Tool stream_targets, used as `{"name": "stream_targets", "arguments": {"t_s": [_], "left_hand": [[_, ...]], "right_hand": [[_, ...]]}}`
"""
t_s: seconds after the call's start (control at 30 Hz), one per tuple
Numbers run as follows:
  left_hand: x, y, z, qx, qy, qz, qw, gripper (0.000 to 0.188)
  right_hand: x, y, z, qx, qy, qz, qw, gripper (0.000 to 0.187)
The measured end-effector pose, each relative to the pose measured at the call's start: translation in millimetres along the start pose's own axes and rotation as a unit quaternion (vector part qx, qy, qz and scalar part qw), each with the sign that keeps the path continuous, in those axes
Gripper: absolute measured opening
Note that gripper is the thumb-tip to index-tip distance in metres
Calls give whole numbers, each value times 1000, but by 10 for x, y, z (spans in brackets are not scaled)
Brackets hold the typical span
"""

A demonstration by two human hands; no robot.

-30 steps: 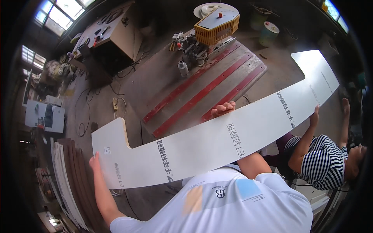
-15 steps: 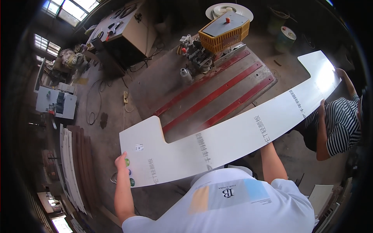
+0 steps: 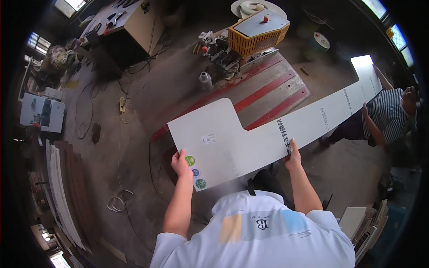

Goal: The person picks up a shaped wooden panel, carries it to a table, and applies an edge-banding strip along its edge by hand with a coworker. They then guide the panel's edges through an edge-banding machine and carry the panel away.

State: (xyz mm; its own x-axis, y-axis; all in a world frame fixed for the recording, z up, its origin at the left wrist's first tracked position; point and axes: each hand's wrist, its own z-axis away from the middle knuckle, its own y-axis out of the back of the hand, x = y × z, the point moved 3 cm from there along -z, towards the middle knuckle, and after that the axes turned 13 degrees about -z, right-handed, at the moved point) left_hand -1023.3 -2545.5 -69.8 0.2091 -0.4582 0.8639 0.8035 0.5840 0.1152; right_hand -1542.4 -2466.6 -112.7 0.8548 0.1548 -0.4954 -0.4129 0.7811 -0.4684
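Note:
A long white L-shaped panel (image 3: 250,138) with printed lettering and small round stickers spans the middle of the view. My left hand (image 3: 180,163) grips its near left edge by the stickers. At the panel's near edge, further right, my right hand (image 3: 293,157) holds on. Another person in a striped shirt (image 3: 389,117) holds the far end at the right with both hands.
Below the panel lies a grey platform with red rails (image 3: 268,89). A yellow-orange machine (image 3: 258,31) stands at the back. A workbench (image 3: 129,20) is at the upper left. Stacked boards (image 3: 62,192) line the left floor, with cables (image 3: 118,201) nearby. More boards (image 3: 366,223) sit at lower right.
The panel has shifted to the right across the view. My left hand has moved along with its left end, and the other person has moved further right.

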Motion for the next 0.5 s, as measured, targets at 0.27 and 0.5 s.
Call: {"name": "stream_targets", "arguments": {"t_s": [0.27,0.5], "left_hand": [[-402,-1101,-73,-41,9,-31,999,31],[-559,-1618,-138,-104,-112,-215,965,33]], "right_hand": [[-108,-24,-319,143,-12,23,989,74],[-461,-156,-776,190,39,-10,981,84]]}}
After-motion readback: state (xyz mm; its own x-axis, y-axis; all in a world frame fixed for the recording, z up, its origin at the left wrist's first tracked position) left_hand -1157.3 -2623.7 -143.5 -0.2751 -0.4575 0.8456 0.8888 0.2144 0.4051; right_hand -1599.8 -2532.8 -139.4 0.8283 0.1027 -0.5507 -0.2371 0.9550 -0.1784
